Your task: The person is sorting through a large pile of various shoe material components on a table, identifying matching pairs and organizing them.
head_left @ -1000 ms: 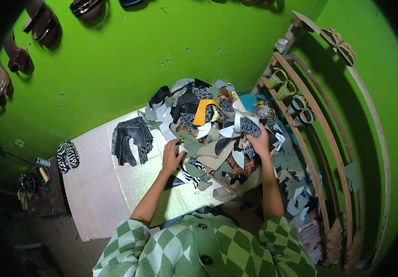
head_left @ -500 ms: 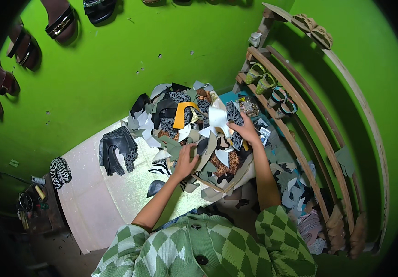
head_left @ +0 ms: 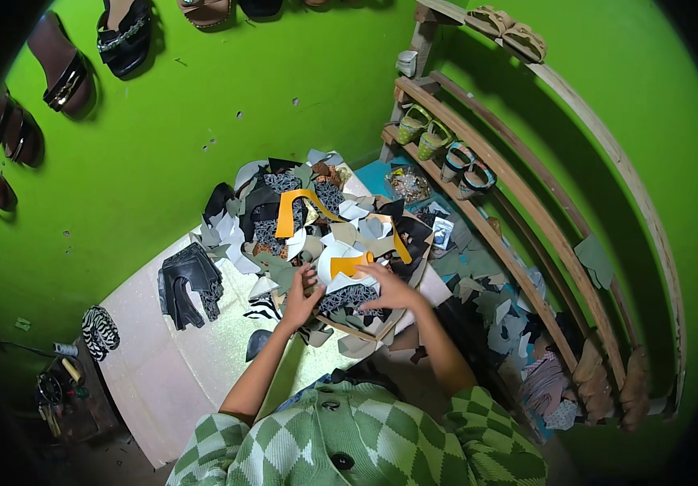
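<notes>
A heap of cut scraps, white, black, grey and leopard-patterned, covers a low box on the pale table. My left hand is over the near left of the heap, fingers apart, holding nothing. My right hand lies at the near right with thumb and fingers spread, its fingertips beside an orange piece. That piece rests on a white curved scrap between my hands. Below it lies a black-and-grey patterned scrap. A longer orange strip curves across the back of the heap.
A stack of black curved pieces and a zebra-striped roll lie on the table. Wooden racks with small sandals stand at right, above scattered scraps. Sandals hang along the green wall.
The white scrap my right hand held up is down from its raised place, and that hand has come nearer my left. Orange pieces now show in the middle. The whole view has shifted.
</notes>
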The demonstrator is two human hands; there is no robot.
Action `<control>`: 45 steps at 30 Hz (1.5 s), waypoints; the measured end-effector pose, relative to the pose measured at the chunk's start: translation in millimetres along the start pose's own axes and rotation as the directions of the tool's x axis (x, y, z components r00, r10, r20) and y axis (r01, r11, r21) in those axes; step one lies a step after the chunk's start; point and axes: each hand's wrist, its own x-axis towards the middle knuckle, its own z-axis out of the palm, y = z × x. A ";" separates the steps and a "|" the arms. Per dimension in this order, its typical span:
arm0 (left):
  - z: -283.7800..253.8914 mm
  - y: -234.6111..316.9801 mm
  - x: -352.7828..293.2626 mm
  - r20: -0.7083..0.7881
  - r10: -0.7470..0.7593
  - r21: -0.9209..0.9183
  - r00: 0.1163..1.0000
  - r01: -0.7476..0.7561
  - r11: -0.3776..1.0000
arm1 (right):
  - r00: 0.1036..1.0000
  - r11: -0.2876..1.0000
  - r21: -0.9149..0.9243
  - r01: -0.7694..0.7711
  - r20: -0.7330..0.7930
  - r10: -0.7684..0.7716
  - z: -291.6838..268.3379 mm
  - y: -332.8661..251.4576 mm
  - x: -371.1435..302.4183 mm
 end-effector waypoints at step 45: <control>-29.6 -23.5 8.7 -0.225 -0.239 -0.091 0.944 0.224 0.970 | 0.822 0.981 0.117 -0.156 -0.535 0.194 74.7 -44.7 0.2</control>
